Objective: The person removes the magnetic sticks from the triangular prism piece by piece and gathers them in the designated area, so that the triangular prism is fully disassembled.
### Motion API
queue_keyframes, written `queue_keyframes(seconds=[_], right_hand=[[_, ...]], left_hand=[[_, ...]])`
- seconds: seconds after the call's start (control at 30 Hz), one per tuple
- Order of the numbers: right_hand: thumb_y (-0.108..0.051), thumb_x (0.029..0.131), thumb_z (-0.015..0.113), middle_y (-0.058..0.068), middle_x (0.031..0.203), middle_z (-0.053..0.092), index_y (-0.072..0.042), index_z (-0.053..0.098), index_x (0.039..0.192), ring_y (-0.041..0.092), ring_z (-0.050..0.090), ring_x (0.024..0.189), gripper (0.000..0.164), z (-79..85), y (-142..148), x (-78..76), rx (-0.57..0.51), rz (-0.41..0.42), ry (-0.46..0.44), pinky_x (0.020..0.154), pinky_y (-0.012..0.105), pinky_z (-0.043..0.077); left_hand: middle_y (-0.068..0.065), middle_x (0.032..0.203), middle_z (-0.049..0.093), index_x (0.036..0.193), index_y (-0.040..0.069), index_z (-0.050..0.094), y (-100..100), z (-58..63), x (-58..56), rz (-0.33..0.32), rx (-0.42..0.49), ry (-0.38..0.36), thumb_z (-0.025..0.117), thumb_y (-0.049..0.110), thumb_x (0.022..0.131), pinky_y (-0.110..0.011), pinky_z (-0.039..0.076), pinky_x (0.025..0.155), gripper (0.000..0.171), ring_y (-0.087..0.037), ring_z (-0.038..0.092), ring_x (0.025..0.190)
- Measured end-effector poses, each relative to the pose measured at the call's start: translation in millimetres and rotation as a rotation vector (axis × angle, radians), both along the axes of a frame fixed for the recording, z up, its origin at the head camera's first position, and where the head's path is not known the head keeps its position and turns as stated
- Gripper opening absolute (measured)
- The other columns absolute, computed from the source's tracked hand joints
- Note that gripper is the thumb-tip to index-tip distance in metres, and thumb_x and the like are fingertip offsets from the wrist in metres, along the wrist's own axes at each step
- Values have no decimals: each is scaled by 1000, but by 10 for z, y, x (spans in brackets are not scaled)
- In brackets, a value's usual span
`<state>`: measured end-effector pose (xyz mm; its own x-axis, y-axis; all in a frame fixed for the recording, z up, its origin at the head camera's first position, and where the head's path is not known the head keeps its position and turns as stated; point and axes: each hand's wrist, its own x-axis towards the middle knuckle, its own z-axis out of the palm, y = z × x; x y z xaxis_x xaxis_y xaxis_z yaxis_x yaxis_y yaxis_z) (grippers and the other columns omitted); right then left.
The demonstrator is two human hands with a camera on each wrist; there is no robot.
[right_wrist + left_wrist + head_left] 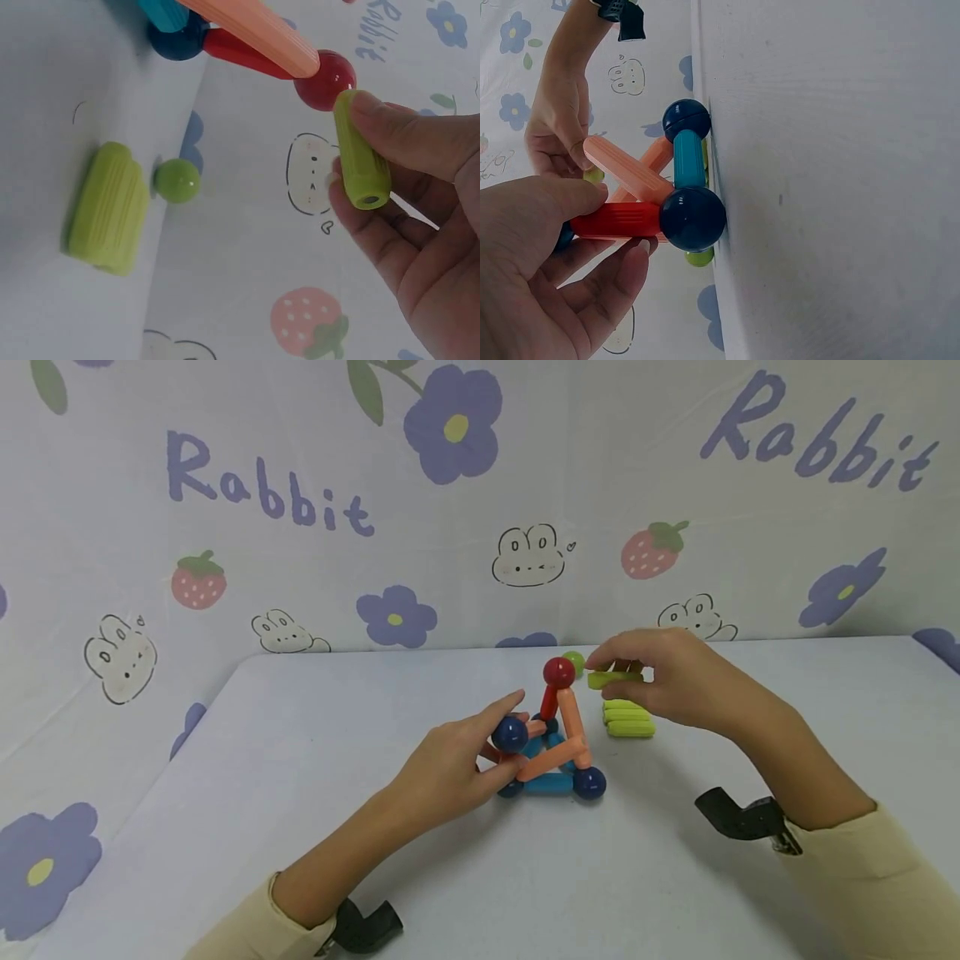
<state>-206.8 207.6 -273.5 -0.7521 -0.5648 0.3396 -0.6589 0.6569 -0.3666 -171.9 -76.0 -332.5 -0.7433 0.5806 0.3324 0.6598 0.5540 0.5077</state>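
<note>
This looks like a play spot, though the kind of building cannot be told. Toy sticks (572, 717) and toy balls (588, 783) are on a white table (300, 760). Behind the table is a white cloth (600, 460) with bunnies (528, 560), strawberries (198, 581), purple flowers (453, 427) and the word "Rabbit".

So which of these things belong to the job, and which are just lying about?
In the job:
ball-and-rod frame, held by the left hand
green rod, pinched by the right hand

Lying about, perhaps spares:
pile of green rods
green ball
</note>
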Motion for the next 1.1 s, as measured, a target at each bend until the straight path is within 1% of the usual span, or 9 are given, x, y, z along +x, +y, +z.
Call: queue_keyframes(seconds=[0.13, 0.23, 0.33, 0.43, 0.53, 0.67, 0.83, 1.1], right_hand=[[1, 84, 79, -1, 98, 72, -7, 75, 107, 18, 65, 90, 25, -9, 19, -9, 61, -23, -48, 76, 37, 57], [-1, 85, 78, -3, 98, 73, -10, 77, 104, 19, 64, 92, 21, -54, 42, -44, 127, -29, -94, 76, 38, 57], [-3, 86, 78, -3, 97, 73, -12, 78, 102, 18, 63, 89, 19, -121, 54, -91, 182, -16, -164, 75, 37, 56], [-4, 86, 77, -4, 95, 72, -12, 78, 101, 16, 62, 82, 17, -187, 60, -128, 218, 1, -240, 73, 35, 55], [-3, 84, 78, -5, 90, 70, -13, 78, 97, 15, 61, 80, 16, -245, 68, -162, 254, 14, -285, 72, 34, 55], [-2, 81, 81, -8, 84, 68, -15, 77, 90, 14, 60, 80, 16, -323, 67, -205, 298, 36, -313, 75, 35, 55], [0, 79, 83, -8, 75, 62, -17, 75, 82, 15, 55, 76, 19, -396, 32, -209, 332, 47, -344, 72, 32, 52], [1, 78, 82, -6, 70, 54, -15, 72, 80, 16, 50, 73, 19, -420, -10, -198, 346, 36, -335, 66, 31, 47]], left_hand=[[-3, 134, 63, 154, 8, 40, -2, 1, 3, 5, -12, 11, 76, 16, 91, -23, 56, 70, 72, -12, 69, 87], [-3, 135, 63, 154, 8, 39, 0, 5, 3, 6, -13, 9, 76, 16, 91, -23, 56, 69, 73, -12, 69, 87], [-3, 135, 63, 153, 7, 40, -1, 3, 4, 4, -15, 6, 75, 15, 91, -23, 56, 69, 72, -13, 70, 87], [-3, 134, 64, 153, 7, 40, -3, -3, 4, 6, -19, 9, 75, 15, 91, -20, 54, 68, 72, -13, 70, 87], [-3, 133, 64, 153, 7, 40, -7, -7, 3, 7, -19, 16, 75, 16, 91, -18, 53, 67, 72, -13, 70, 87], [-3, 133, 64, 152, 6, 41, -11, -9, 2, 5, -15, 24, 75, 16, 91, -18, 53, 66, 71, -12, 69, 86], [-3, 132, 65, 152, 6, 41, -10, -10, 0, 5, -17, 25, 75, 16, 91, -18, 52, 66, 71, -13, 70, 87], [-3, 132, 65, 152, 6, 42, -11, -2, 4, 6, -19, 19, 75, 16, 91, -18, 53, 67, 70, -13, 70, 87]])
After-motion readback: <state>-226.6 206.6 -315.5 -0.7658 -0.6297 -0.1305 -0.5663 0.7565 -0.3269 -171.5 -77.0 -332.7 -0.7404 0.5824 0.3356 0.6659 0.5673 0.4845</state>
